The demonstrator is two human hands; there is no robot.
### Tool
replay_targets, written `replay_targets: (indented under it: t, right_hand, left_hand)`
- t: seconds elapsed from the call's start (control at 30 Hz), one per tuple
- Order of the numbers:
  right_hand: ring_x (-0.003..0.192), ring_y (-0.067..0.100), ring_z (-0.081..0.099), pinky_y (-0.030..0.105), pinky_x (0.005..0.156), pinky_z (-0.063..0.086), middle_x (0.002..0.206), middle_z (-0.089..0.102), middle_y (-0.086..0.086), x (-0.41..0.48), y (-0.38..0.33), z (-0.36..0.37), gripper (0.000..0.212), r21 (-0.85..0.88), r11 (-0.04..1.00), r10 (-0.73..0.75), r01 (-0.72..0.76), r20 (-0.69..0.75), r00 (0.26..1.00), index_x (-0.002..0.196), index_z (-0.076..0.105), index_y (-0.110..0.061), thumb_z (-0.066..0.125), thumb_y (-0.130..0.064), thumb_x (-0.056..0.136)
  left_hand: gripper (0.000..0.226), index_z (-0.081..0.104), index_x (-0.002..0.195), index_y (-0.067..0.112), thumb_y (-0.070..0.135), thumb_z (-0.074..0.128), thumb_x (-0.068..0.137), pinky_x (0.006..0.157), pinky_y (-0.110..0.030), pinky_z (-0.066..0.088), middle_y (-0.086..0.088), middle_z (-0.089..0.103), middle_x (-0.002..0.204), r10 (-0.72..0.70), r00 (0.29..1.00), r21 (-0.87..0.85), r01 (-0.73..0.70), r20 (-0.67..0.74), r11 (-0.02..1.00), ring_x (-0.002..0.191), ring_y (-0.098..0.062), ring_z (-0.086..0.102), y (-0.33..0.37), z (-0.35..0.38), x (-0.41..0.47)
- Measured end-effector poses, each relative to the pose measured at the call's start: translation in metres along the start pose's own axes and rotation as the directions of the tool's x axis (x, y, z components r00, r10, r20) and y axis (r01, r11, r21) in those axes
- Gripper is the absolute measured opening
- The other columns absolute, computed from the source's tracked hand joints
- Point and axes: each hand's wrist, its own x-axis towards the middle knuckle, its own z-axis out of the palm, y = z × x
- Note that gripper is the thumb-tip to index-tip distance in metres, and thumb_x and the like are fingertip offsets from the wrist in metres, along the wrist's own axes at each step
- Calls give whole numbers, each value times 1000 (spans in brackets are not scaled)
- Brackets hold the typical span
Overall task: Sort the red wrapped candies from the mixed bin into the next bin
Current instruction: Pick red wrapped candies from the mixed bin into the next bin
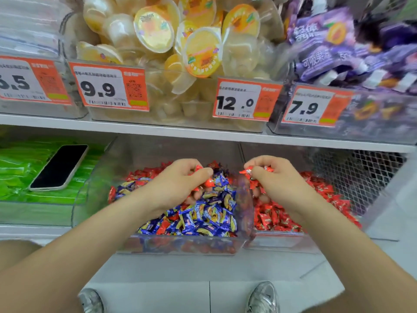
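Two grips [180,184] [277,179], each around red candies [208,182]

The left hand [178,184] grips red wrapped candies [208,182] over the mixed bin [180,247] of blue and red sweets. The right hand [279,181] grips more over the next bin [282,243], just right. Far left, a phone [59,167] lies on green packets [15,172].

Left hand [178,185], right hand [278,181]: fingers [259,161] curled.

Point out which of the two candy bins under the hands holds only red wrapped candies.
The right-hand bin, below the right hand: it holds only red candies. The mixed bin below the left hand is mostly blue wrappers with some red.
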Motion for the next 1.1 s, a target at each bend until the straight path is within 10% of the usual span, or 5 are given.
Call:
replay_targets:
  t: [0.37, 0.6, 0.83, 0.97, 1.1]
  right_hand:
    - [117, 8, 64, 30, 111, 46, 129, 69, -9, 13, 51, -97, 34, -393, 897, -187, 203, 80, 979, 130, 74, -26, 53, -15, 105]
    - [73, 9, 68, 23, 63, 48, 81, 77, -8, 13, 52, -101, 37, -421, 904, -111, 66, -83, 990, 96, 79, -32, 51, -7, 93]
    - [68, 5, 66, 19, 60, 51, 81, 74, -7, -14, 7, -50, 27, -420, 863, -289, 281, 47, 956, 93, 72, -29, 55, -8, 92]
    - [64, 2, 59, 12, 60, 42, 81, 67, -13, -17, -18, 8, 26, -432, 794, -345, 428, 259, 902, 102, 72, -25, 54, -9, 92]
    - [90, 21, 60, 35, 83, 53, 94, 65, 1, 14, -25, 65, 24, -570, 668, -283, 478, 400, 872, 111, 68, -14, 52, -12, 93]
  left_hand:
    - [20, 49, 104, 23, 38, 63, 103, 66, -26, 37, 10, 54, 73, 387, 857, 652, -511, 339, 560, 69, -6, 51, 50, 107, 30]
    - [62, 57, 133, 22, 53, 80, 85, 94, -40, 52, 5, 66, 118, 150, 838, 717, -531, 525, 452, 109, -17, 61, 42, 142, 80]
    - [9, 64, 101, 33, 36, 63, 92, 87, -36, 47, 10, 55, 98, 495, 837, 755, -477, 233, 451, 95, -13, 53, 26, 72, 35]
    - [34, 64, 102, 24, 56, 61, 91, 82, -36, 49, 0, 62, 99, -2, 997, 886, -64, 73, 460, 97, -19, 60, 19, 6, 16]
    - [51, 69, 87, 12, 61, 59, 94, 83, -35, 54, -7, 72, 92, -352, 934, 925, 186, -62, 331, 86, -30, 66, 7, -52, 22]
